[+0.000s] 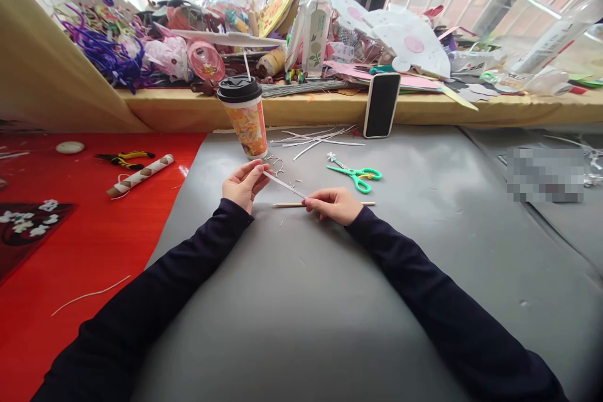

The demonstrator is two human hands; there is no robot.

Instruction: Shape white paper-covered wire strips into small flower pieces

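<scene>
grey tabletop [330,301]: left hand [242,183] and right hand [333,204] pinch, seemingly, one thin white strip [284,184].

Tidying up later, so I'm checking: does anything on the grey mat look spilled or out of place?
Nothing spilled; the cup stands upright. Only white paper strips and tiny snippets lie scattered near the green scissors.

A lidded paper cup [245,114] stands on the grey table [424,251] near green scissors [357,174], a phone [381,104] leans against the cluttered ledge [301,110], and pliers [123,159] lie beside a wrapped roll [140,174].
</scene>
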